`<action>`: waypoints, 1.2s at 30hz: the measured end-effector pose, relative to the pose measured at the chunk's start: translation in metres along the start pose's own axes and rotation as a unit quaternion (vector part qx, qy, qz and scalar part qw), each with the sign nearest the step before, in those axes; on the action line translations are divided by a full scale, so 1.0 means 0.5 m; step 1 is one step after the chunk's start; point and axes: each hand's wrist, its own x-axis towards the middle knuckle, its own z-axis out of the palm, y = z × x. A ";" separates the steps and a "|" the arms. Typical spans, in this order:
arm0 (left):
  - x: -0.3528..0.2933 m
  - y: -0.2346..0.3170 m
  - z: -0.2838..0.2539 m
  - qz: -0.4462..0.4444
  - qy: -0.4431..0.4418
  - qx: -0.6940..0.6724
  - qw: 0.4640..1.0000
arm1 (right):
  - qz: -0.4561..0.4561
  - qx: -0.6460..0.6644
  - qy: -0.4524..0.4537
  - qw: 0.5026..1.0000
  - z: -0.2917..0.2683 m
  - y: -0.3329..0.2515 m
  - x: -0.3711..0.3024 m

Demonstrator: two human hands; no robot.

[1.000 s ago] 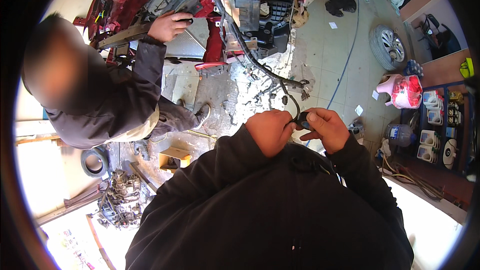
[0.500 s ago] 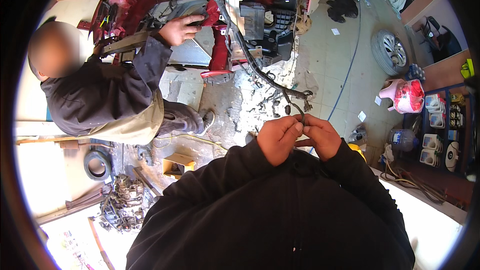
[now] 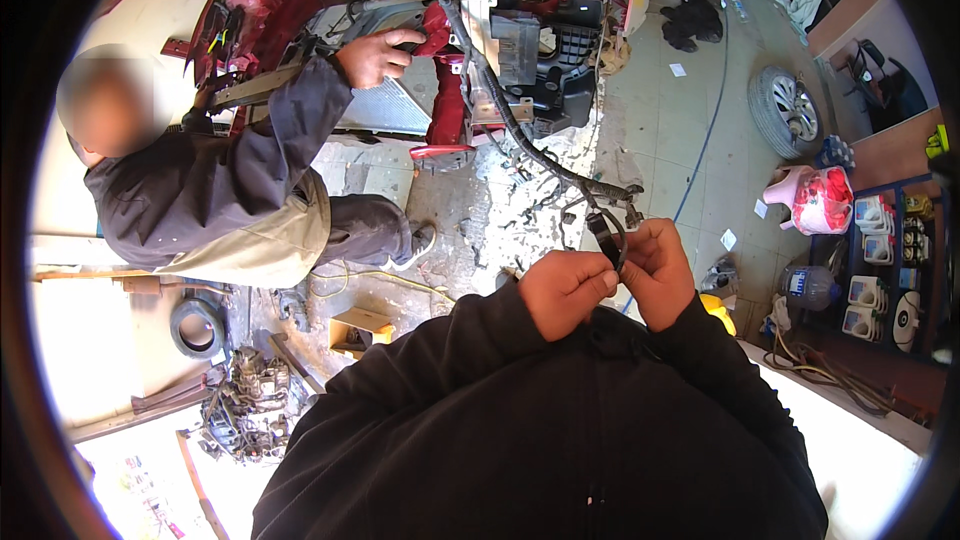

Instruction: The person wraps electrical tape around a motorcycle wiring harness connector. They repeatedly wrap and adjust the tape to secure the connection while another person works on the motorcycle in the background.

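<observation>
A thick black wiring harness (image 3: 515,125) runs from the red car's front end (image 3: 450,90) toward my chest. At its near end, a thin branch with a dark connector (image 3: 601,228) curves down into my fingers. My left hand (image 3: 566,292) pinches this branch with thumb and fingers. Close beside it on the right, my right hand (image 3: 660,272) is closed around the same branch, its fingertips near the connector. What exactly lies between the fingertips is partly hidden.
At the left, a co-worker (image 3: 210,180) reaches a hand (image 3: 378,58) over the car front. A wheel (image 3: 783,110), a blue shelf rack (image 3: 885,260) and a water bottle (image 3: 808,285) are on the right. An open cardboard box (image 3: 358,330) and an engine (image 3: 250,405) stand lower left.
My hands have shifted slightly apart, the right one turning and rising. The dark connector now shows above my fingers. The co-worker's hand has barely moved.
</observation>
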 end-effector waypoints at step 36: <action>0.005 -0.058 -0.001 0.084 0.052 0.433 0.896 | 0.092 -0.045 -0.046 0.994 -0.031 -0.049 -0.001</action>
